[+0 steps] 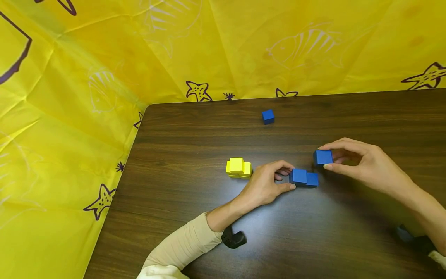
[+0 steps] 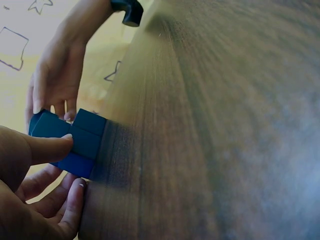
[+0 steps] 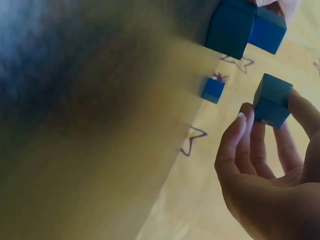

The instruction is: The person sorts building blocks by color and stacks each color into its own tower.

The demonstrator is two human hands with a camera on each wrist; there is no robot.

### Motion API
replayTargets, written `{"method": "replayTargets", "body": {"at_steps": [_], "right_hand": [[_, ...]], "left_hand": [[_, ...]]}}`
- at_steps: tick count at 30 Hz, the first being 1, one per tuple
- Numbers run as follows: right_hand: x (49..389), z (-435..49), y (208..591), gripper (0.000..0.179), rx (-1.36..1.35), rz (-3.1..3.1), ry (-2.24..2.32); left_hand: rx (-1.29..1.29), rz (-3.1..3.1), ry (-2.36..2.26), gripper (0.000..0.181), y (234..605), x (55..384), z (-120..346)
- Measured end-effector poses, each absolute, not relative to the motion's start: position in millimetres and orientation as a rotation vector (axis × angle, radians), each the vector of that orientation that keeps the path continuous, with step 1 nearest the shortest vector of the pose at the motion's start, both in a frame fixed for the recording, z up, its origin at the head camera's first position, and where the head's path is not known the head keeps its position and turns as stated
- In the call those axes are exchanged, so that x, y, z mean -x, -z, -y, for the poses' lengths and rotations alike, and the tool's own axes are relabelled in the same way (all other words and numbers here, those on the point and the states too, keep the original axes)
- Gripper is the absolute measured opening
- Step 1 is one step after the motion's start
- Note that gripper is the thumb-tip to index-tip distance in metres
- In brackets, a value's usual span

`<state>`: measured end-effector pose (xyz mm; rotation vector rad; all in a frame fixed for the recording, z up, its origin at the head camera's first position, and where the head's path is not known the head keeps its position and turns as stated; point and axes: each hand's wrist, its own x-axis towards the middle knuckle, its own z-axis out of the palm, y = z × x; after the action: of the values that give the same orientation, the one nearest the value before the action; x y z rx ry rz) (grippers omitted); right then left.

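Several blue blocks (image 1: 299,176) stand joined in a small stepped stack on the table, one block higher than the block at its right. My left hand (image 1: 266,181) holds the left end of this stack, thumb on the near side and fingers on the far side. In the left wrist view the thumb presses on the stack's blue face (image 2: 85,141). Up and to the right of the stack, my right hand (image 1: 366,162) pinches a single blue cube (image 1: 323,157) between thumb and fingertips. In the right wrist view that cube (image 3: 272,100) is apart from the stack.
Just left of my left hand is a stepped stack of yellow blocks (image 1: 236,166). Farther back, a loose blue cube (image 1: 268,116) lies on the dark wood table (image 1: 181,135). A yellow cloth (image 1: 244,46) with sea-creature drawings hangs behind and at the left.
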<state>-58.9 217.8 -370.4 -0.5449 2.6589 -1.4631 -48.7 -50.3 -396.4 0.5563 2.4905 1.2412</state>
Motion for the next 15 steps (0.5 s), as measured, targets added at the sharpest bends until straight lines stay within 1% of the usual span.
{"method": "replayTargets", "body": {"at_steps": [15], "right_hand": [[48,-209,375,0.046,0.62,-2.618,1.485]], "left_hand": [[-0.548,-2.497,-1.23,0.037,396,49,50]]}}
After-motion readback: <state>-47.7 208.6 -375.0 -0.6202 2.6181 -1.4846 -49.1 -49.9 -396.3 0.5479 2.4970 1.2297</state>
